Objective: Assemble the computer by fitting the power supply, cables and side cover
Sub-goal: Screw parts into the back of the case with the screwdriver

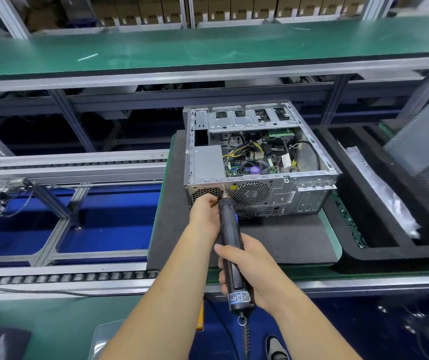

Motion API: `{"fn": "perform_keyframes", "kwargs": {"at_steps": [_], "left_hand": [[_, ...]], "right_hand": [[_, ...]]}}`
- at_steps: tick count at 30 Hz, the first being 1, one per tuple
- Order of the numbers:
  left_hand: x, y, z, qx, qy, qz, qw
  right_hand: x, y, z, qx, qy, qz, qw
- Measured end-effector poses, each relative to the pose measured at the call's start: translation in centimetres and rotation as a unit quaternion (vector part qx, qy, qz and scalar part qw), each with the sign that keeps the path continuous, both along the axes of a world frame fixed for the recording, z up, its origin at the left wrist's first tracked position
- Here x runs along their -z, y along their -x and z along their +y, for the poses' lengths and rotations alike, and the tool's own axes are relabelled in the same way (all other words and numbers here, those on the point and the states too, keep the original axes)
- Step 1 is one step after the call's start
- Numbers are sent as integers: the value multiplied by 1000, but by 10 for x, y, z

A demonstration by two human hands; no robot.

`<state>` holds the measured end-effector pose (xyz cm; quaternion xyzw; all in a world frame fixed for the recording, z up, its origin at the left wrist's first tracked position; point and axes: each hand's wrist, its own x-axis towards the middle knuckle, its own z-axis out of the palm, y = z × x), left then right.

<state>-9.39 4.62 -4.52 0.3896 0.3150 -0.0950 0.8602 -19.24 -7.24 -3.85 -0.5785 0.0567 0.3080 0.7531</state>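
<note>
The right hand [249, 271] grips the handle of the black screwdriver [230, 237], fingers wrapped around it. The left hand [205, 214] pinches the screwdriver near its front end. The bit touches the rear panel of the case [260, 162], beside the power supply [208, 162], just ahead of the left hand. The case lies open on a dark mat [286, 240].

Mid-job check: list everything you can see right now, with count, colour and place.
Case: one, grey, open side up, on mat.
Power supply: one, grey, case's rear-left corner.
Cables: several, yellow and black, inside case.
Screwdriver: one, black, bit at case's rear panel.
Mat: one, dark grey, under case.
Tray: one, black, right of case.
Panel: one, grey, far right.
Boxes: many, brown, back shelves.
Left hand: steadies screwdriver's front.
Right hand: grips its handle.
</note>
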Motion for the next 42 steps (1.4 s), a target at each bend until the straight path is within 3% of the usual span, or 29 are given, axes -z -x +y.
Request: {"fn": "perform_keyframes", "kwargs": {"at_steps": [6, 22, 28, 30, 31, 32, 34, 35, 39, 42], "left_hand": [[6, 3, -6, 22, -14, -9, 1000], [0, -4, -11, -61, -32, -53, 996], [-4, -4, -10, -90, -31, -25, 995], [-6, 0, -11, -134, -98, -17, 986], [-6, 3, -10, -154, -207, -32, 966], [-7, 7, -7, -157, -367, -69, 914], [-20, 8, 6, -126, -619, -171, 756], [-29, -1, 16, -96, -672, -208, 704], [-64, -70, 52, 138, -732, -179, 643], [-59, -110, 50, 306, -780, -124, 532]], "right_hand": [[2, 0, -4, 5, -2, 2, 1000], [3, -2, -14, -16, 78, -20, 997], [-8, -2, -5, -19, 105, -23, 994], [-10, -2, -3, -17, 114, -27, 993], [-12, -2, -2, -15, 115, -28, 993], [-13, -2, -2, -14, 116, -27, 993], [-15, -1, -4, -13, 114, -24, 993], [-15, 0, -5, -13, 111, -23, 993], [-17, 1, -4, -16, 120, -12, 993], [-17, -1, -1, -16, 144, -12, 989]]}}
